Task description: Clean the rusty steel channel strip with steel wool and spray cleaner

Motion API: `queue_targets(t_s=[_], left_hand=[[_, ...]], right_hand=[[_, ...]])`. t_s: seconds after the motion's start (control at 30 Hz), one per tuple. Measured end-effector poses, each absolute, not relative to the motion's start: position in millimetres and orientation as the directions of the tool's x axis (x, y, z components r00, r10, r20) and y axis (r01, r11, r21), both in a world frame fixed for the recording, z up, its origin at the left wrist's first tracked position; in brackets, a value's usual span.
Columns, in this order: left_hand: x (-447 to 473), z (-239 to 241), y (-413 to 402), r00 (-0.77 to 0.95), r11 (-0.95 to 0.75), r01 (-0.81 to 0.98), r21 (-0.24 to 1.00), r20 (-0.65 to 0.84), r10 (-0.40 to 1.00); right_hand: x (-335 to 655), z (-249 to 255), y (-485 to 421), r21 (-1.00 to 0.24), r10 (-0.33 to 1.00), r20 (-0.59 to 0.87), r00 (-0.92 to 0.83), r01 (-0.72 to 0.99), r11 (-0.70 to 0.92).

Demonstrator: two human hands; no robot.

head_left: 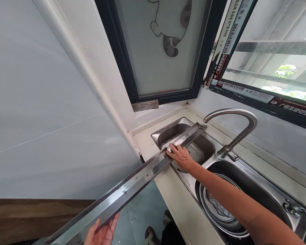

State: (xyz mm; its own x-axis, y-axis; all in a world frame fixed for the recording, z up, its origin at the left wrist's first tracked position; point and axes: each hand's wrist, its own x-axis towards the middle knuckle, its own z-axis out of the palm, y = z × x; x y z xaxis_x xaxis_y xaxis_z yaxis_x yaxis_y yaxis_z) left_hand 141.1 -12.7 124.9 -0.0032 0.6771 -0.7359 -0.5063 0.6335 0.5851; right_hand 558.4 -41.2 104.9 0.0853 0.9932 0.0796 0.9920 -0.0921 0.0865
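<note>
A long, shallow stainless steel channel (140,173) slants from the lower left up across the counter edge, its far end over the left sink basin (201,146). Dark specks and wet patches mark its inner face. My left hand (102,231) grips the near part from its edge and underside, thumb by the rim. On the channel's far part, above the basin's front edge, my right hand (181,156) presses with bent fingers. Under those fingertips shows a small dark, rough scrubbing pad (172,148), mostly covered by them.
A curved faucet (234,136) rises behind the basins. The right basin (262,190) holds round bowls and a strainer (219,207). To the left stands a white wall panel (53,119). A dark-framed window (165,51) hangs above; feet (150,234) are on the floor below.
</note>
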Motion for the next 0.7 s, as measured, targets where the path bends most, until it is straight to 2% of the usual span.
queue_targets(t_s=[0.2, 0.33, 0.4, 0.47, 0.6, 0.7], left_hand=[[163.0, 78.0, 1.2, 0.096, 0.659, -0.597, 0.457, -0.775, 0.625], [168.9, 63.2, 5.3, 0.079, 0.686, -0.637, 0.353, -0.854, 0.514], [170.2, 55.8, 7.0, 0.078, 0.694, -0.637, 0.335, -0.868, 0.49], [171.6, 48.0, 9.7, 0.089, 0.701, -0.63, 0.333, -0.867, 0.491], [176.5, 37.9, 16.8, 0.074, 0.715, -0.61, 0.342, -0.873, 0.481], [180.6, 42.9, 16.3, 0.094, 0.79, -0.476, 0.387, -0.871, 0.483]], right_hand=[[573.7, 76.8, -43.2, 0.071, 0.982, 0.053, 0.184, 0.98, -0.187], [586.9, 64.3, -49.4, 0.035, 0.982, 0.018, 0.19, 0.981, -0.19], [598.0, 61.2, -52.5, -0.051, 0.982, 0.02, 0.187, 0.981, -0.186], [612.5, 59.1, -54.5, -0.197, 0.975, 0.052, 0.216, 0.959, -0.202], [642.7, 54.8, -49.8, -0.5, 0.838, 0.09, 0.539, 0.752, -0.429], [655.0, 49.5, -40.5, -0.546, 0.74, 0.109, 0.663, 0.662, -0.513]])
